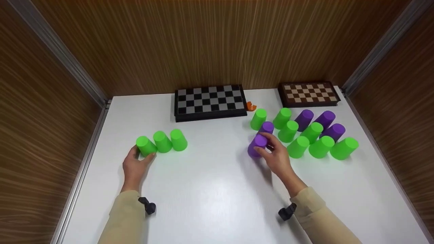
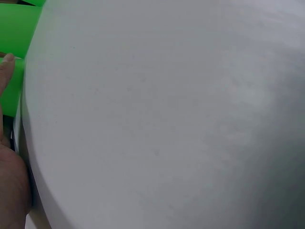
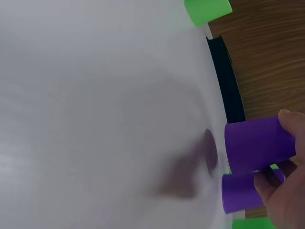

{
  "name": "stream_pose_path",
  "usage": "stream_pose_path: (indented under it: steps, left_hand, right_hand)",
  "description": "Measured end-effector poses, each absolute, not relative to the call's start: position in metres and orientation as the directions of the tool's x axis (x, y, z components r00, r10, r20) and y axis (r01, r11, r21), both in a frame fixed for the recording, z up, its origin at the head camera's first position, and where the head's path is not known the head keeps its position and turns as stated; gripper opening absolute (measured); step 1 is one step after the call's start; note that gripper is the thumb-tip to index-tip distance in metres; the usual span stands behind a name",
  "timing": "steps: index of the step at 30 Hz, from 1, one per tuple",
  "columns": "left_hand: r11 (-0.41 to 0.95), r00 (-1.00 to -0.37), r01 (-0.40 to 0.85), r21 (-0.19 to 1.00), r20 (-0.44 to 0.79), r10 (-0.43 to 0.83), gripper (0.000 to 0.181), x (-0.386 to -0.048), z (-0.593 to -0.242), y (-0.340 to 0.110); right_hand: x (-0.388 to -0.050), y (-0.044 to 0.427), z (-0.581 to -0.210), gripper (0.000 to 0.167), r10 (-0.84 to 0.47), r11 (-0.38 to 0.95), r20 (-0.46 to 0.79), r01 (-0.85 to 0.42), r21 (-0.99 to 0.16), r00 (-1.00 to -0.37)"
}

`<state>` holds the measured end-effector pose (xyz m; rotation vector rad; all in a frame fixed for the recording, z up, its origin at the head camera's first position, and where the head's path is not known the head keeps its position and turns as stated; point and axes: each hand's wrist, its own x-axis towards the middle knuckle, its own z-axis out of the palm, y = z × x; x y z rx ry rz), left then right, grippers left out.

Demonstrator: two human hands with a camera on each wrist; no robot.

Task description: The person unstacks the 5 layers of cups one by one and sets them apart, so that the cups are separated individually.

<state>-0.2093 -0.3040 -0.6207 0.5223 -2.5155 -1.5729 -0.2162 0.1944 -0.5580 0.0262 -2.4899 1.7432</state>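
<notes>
Three upside-down green cups stand in a row on the left of the white table. My left hand (image 1: 134, 166) has thumb and fingers around the leftmost green cup (image 1: 145, 145), next to the middle green cup (image 1: 162, 142) and the inner one (image 1: 179, 140). On the right, my right hand (image 1: 277, 156) grips an upside-down purple cup (image 3: 257, 143) near its top, thumb on one side and fingers on the other. Its shadow lies apart from it, so it is off the table. Just behind it stands another purple cup (image 1: 267, 127).
Several green cups (image 1: 321, 147) and purple cups (image 1: 304, 119) stand grouped on the right. A black-and-grey chessboard box (image 1: 210, 101) and a smaller brown one (image 1: 309, 95) lie at the back, with an orange piece (image 1: 251, 106) between. Wood-grain panels (image 1: 152, 44) enclose the table.
</notes>
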Motion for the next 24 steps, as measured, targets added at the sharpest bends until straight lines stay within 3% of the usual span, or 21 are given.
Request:
stream_pose_path:
  steps: [17, 24]
  left_hand:
    - [0.391, -0.932, -0.232, 0.891, -0.088, -0.352, 0.08, -0.208, -0.621, -0.304]
    - [0.404, -0.934, -0.219, 0.888, -0.071, -0.351, 0.079, -0.209, -0.623, -0.305]
  right_hand:
    - [-0.208, 0.236, -0.571, 0.061, 0.114, 0.396, 0.03, 0.018, -0.918, -0.993]
    - [-0.209, 0.236, -0.576, 0.058, 0.097, 0.381, 0.066, -0.024, -0.924, -0.993]
